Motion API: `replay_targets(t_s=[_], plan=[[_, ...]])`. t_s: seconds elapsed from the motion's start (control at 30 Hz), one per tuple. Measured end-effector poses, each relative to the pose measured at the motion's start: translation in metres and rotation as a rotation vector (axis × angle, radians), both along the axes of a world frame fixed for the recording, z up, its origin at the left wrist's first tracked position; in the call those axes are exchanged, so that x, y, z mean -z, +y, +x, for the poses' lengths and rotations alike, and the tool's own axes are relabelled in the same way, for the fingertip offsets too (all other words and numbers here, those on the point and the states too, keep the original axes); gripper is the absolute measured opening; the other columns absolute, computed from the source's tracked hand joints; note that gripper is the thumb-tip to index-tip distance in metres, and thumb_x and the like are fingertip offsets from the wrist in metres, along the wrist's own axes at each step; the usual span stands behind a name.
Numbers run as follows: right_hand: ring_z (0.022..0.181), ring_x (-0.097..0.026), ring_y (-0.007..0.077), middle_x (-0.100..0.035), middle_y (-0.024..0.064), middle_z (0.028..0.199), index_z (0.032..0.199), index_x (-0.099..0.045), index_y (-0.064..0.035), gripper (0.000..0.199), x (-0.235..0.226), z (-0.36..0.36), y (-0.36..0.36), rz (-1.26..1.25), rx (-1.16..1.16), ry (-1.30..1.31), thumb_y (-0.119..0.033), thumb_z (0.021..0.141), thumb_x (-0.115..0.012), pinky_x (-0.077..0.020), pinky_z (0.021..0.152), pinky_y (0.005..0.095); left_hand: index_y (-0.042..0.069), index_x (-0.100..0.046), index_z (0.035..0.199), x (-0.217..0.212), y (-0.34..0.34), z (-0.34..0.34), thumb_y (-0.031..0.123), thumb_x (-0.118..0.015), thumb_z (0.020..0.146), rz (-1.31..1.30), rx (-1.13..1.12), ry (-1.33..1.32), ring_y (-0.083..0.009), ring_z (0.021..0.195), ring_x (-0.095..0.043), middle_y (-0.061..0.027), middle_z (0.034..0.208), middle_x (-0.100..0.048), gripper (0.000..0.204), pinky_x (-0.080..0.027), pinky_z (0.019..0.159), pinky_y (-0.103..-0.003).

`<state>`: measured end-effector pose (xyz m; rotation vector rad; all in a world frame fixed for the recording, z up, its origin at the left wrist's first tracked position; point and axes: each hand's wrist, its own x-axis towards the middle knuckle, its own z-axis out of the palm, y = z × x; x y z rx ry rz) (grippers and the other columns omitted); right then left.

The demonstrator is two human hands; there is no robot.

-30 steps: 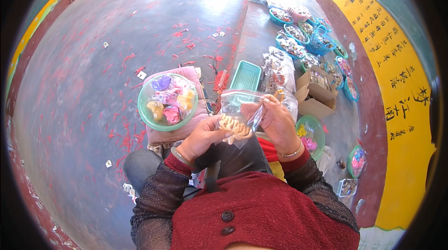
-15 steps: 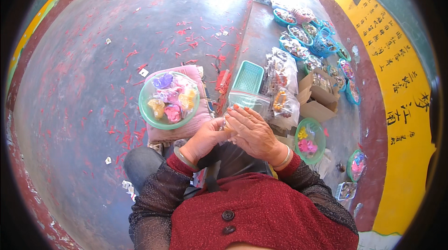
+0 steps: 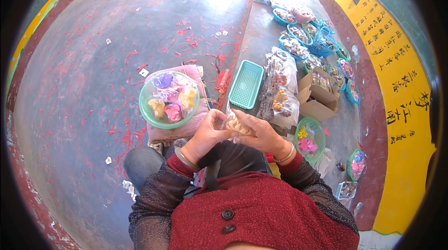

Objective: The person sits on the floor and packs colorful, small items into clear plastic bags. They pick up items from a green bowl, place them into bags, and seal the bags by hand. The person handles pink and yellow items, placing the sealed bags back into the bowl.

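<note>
To do this step of handling well, we think that we should press the clear plastic bag (image 3: 230, 115) softly and evenly, so that the cream-coloured pieces (image 3: 241, 127) inside are not bent or broken. It would be good that one hand supports the weight while the other smooths the film, and that we do not pull strongly on the thin plastic, because it could tear. Whether the mouth of the bag is closed, we cannot tell, since the fingers cover much of it. Now about the hands: our left hand (image 3: 204, 134) is partly closed, with its thumb and fingers at the left side of the bag, and it seems to pinch the edge lightly. Our right hand (image 3: 262, 134) is curved around the right side and grasps the bag with the pieces, the fingers above and the thumb below. So the bag is just between the two hands, over our lap. Near the left hand, beyond it and to its left, a green bowl (image 3: 145, 111) with colourful wrapped bundles rests on a pink cushion (image 3: 203, 110). Ahead of the hands lies a teal basket (image 3: 246, 84), and beside it are clear packages (image 3: 281, 86). To the right of the right hand is another green bowl with yellow and pink things.
</note>
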<state>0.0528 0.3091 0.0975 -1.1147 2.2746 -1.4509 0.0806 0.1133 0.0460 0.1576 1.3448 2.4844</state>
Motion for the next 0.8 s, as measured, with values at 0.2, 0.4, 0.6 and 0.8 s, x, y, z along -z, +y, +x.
replay_targets(t_s=[0.2, 0.4, 0.6, 0.8], plan=[[0.096, -0.059, 0.0137, -0.061, 0.0109, 0.107, 0.134, -0.045, 0.0026, 0.058, 0.006, -0.001, 0.001, 0.006, 0.019, -0.187, -0.007, 0.082, -0.069, -0.0472, 0.085, 0.0278, 0.01, -0.028, 0.144, -0.009, -0.001, 0.004, 0.004, -0.078, 0.068, -0.355, -0.192, 0.174, -0.0183, 0.11, -0.051, -0.0144, 0.137, -0.031, 0.091, -0.051, 0.082, -0.032], [0.088, -0.059, 0.0134, -0.061, 0.0069, 0.097, 0.129, -0.05, 0.0005, 0.053, 0.011, -0.007, 0.002, 0.065, -0.059, -0.189, -0.006, 0.08, -0.068, -0.0486, 0.077, 0.0281, 0.005, -0.052, 0.124, -0.016, -0.02, -0.004, 0.025, -0.077, 0.068, -1.091, -0.214, 0.905, -0.0369, 0.129, -0.037, -0.0189, 0.127, -0.05, 0.065, -0.032, 0.106, -0.042], [0.091, -0.059, 0.0112, -0.062, 0.0053, 0.1, 0.125, -0.053, -0.0004, 0.049, 0.017, -0.023, -0.021, -0.023, -0.02, -0.291, -0.003, 0.078, -0.067, -0.0485, 0.08, 0.0269, 0.001, -0.057, 0.118, -0.012, -0.04, -0.002, 0.011, -0.071, 0.079, -0.696, -0.08, 0.315, -0.0155, 0.095, -0.061, -0.009, 0.104, -0.064, 0.042, -0.049, 0.083, -0.029], [0.089, -0.06, 0.0114, -0.063, 0.0089, 0.099, 0.123, -0.053, -0.0004, 0.047, 0.036, -0.046, -0.076, 0.01, 0.076, -0.15, -0.006, 0.078, -0.068, -0.0486, 0.08, 0.0266, 0.003, -0.058, 0.11, 0.003, -0.074, -0.006, 0.001, -0.064, 0.083, -0.192, -0.204, -0.146, -0.0099, 0.085, -0.061, -0.003, 0.097, -0.063, 0.027, -0.05, 0.075, -0.022]])
